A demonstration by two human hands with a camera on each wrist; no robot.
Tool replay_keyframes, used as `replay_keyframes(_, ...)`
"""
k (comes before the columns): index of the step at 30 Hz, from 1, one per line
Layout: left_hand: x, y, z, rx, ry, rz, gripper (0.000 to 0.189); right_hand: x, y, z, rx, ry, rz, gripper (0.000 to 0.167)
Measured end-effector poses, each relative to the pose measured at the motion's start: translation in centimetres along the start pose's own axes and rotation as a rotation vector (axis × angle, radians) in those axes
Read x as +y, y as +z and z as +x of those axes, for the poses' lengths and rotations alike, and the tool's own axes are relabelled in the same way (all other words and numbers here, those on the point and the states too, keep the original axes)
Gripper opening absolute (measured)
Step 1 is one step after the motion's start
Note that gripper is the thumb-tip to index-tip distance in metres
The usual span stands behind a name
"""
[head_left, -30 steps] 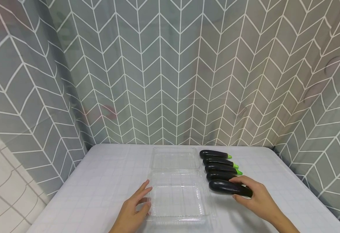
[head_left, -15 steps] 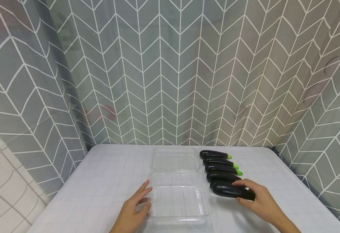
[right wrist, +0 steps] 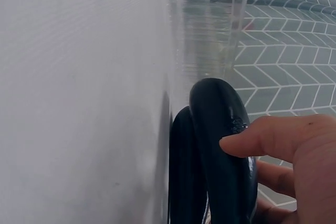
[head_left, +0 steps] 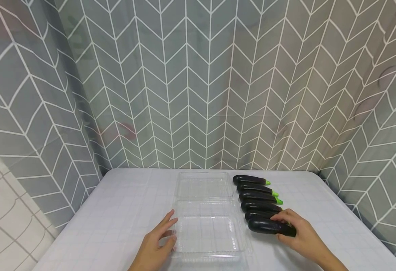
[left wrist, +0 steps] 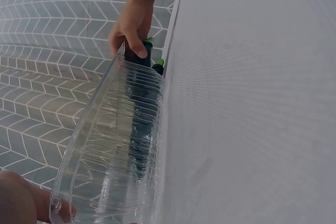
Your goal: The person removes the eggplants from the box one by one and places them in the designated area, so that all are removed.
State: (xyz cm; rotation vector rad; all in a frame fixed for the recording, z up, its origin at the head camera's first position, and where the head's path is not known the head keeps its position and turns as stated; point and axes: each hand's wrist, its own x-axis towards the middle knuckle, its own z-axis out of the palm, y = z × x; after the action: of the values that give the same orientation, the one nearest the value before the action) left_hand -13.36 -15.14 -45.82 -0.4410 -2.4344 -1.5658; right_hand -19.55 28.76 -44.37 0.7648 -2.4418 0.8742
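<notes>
My right hand (head_left: 301, 231) grips a dark, glossy eggplant (head_left: 267, 226) by its stem end, thumb on one side and fingers on the other. In the right wrist view, the thumb presses on this eggplant (right wrist: 215, 108), and a second eggplant (right wrist: 184, 150) lies right beside it. My left hand (head_left: 155, 244) rests at the left edge of a clear plastic clamshell container (head_left: 208, 253) with its fingers spread. From the left wrist, one finger (left wrist: 42, 203) overlaps the rim of the container (left wrist: 86, 114). The palm is hidden.
Several eggplants (head_left: 257, 196) lie in a row to the right of the container, green stems pointing right. A shallow clear plastic section (head_left: 204, 188) extends behind the container. Everything stands on a white-covered table (head_left: 130, 203), with a grey chevron curtain (head_left: 198, 94) behind.
The right hand has drawn its eggplant slightly toward me and to the right, away from the row. Another eggplant now shows behind it. The left hand has stayed put.
</notes>
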Motion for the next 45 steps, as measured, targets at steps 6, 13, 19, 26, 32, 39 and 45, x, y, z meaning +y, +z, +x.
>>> replay_keyframes(6, 0.02, -0.09, -0.04, -0.015, -0.016, -0.017, 0.047, 0.41, 0.29, -0.19, -0.016, 0.003, -0.030, 0.056)
replay_keyframes(13, 0.15, -0.21, -0.01, -0.024, -0.040, -0.043, 0.047, 0.72, 0.58, -0.22, -0.027, -0.018, -0.034, 0.057)
replay_keyframes(19, 0.03, -0.22, 0.01, -0.026, -0.041, -0.066, 0.048, 0.77, 0.65, -0.09, -0.022, -0.036, -0.027, 0.056)
replay_keyframes(26, -0.06, -0.11, 0.00, -0.011, -0.030, -0.056, 0.047, 0.71, 0.69, -0.10, -0.036, -0.027, -0.038, 0.055)
replay_keyframes(32, -0.10, -0.06, -0.08, -0.008, -0.021, -0.045, 0.047, 0.80, 0.69, -0.19, -0.074, 0.015, -0.054, 0.053)
replay_keyframes(39, -0.02, -0.19, 0.02, -0.010, -0.034, -0.038, 0.047, 0.91, 0.72, -0.24, -0.081, 0.000, -0.139, 0.052)
replay_keyframes(45, -0.07, -0.09, -0.02, -0.001, -0.015, -0.023, 0.047, 0.81, 0.65, -0.29, -0.092, -0.006, -0.184, 0.050)
